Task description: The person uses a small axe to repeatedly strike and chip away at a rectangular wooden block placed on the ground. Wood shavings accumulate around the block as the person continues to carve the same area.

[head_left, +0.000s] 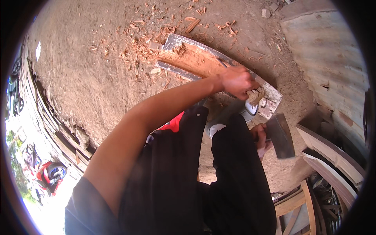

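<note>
My left hand (239,82) is closed round the handle of a chisel (254,97), whose butt looks frayed and tan. Its dark blade slants up and left toward the worn, pale-painted length of wood (203,62), which lies on the dirt with a long trough of raw orange wood cut along it. My right hand (260,138), lower and partly behind my knee, grips a mallet (280,137) with a dark, blocky head, slightly blurred. The mallet head is apart from the chisel. The chisel's tip is partly hidden by my left hand.
Wood chips (137,51) litter the dirt beyond the trough's left end. My shoe (252,107) is against the wood's near side. A corrugated metal sheet (329,58) stands at right, above stacked boards (333,156) and a wooden frame (291,205). A red motorcycle (49,176) is far left.
</note>
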Demonstrator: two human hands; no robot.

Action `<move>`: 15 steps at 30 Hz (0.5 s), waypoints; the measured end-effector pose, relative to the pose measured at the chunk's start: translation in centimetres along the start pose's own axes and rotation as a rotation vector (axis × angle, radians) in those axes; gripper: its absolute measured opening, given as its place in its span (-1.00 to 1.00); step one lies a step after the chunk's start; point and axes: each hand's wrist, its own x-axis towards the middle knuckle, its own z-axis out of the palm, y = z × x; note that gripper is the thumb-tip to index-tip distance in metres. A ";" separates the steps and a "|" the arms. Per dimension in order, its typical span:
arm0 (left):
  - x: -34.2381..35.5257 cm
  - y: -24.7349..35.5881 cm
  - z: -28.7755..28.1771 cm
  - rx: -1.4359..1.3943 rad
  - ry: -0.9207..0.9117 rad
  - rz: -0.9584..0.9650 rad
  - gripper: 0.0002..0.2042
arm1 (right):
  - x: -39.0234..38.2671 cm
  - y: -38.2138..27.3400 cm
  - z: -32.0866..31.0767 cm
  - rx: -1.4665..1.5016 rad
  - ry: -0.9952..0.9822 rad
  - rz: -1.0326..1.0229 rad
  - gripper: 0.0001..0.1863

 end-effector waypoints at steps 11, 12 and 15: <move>-0.8 -0.9 0.5 0.011 0.008 -0.041 -0.72 | 0.0 -2.1 1.9 0.159 0.024 0.009 -0.83; -0.6 -1.1 0.6 0.007 0.019 -0.039 -0.73 | 0.0 -1.3 2.0 0.112 0.056 -0.029 -0.83; -0.4 -1.0 0.7 0.011 -0.012 -0.020 -0.72 | 0.6 0.9 3.1 -0.103 0.240 -0.014 -0.82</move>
